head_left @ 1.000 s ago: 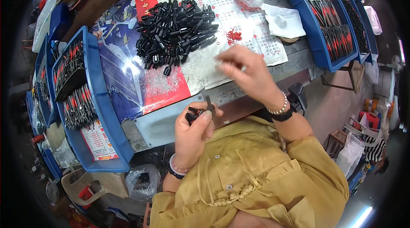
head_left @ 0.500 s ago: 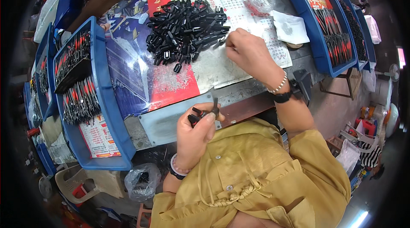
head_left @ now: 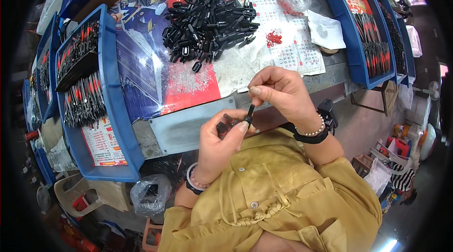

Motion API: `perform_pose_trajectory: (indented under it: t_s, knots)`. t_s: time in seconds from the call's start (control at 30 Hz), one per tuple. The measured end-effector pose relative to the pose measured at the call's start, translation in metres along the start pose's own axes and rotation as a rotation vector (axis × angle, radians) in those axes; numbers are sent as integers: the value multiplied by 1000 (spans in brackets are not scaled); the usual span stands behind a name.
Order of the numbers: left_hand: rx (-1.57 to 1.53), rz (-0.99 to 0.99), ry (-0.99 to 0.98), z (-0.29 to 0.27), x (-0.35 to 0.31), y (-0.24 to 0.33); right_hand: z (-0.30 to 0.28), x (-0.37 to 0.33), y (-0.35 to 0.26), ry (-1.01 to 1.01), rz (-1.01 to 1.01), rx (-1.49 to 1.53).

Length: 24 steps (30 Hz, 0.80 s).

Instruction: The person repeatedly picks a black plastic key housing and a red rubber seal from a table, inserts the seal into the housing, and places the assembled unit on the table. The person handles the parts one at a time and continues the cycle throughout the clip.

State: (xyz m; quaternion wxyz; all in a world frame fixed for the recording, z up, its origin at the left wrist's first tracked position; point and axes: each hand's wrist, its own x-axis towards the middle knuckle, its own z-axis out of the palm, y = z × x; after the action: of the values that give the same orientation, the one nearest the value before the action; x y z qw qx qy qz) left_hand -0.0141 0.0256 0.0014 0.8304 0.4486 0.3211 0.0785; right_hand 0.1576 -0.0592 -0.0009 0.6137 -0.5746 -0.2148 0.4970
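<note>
My left hand [head_left: 214, 141] is closed round a few small black plastic pieces. One slim black piece [head_left: 251, 109] sticks up between its thumb and forefinger, and another end with some red on it [head_left: 230, 119] pokes out at the knuckles. Just above the upright piece, my right hand [head_left: 287, 95] is pinched, thumb against forefinger; whatever lies between the fingertips is too small to make out. Beyond the hands lies a heap of black plastic pieces [head_left: 207, 28], many with a loop-shaped end. To its right is a small cluster of tiny red rings [head_left: 273, 39].
Blue trays stand left [head_left: 137, 150] and right [head_left: 373, 80], holding rows of slim black-and-red pieces. A clear plastic bag [head_left: 298, 0] and a white sheet [head_left: 326, 30] lie at the back right. A pale metal plate [head_left: 181, 129] sits at the near bench edge.
My right hand has come back from beside the heap to just above my left hand, uncovering the red rings. The black piece in my left hand now stands beneath the right fingertips.
</note>
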Motion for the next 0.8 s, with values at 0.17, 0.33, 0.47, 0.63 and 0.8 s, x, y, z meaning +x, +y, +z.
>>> perform_pose_trajectory:
  t_s: [0.17,0.33,0.47,0.63,0.8]
  knots:
    - [40,-6,24,1,-2,0,8,-8,4,-7,70,-7]
    - [77,-6,41,0,-4,1,11,-14,3,-30,82,28]
    - [97,3,37,0,-8,3,10,-19,3,-48,52,21]
    - [138,34,54,3,-10,3,11,-27,7,-52,-59,-14]
    - [116,162,100,9,-16,-3,8,-32,10,-74,-341,-232]
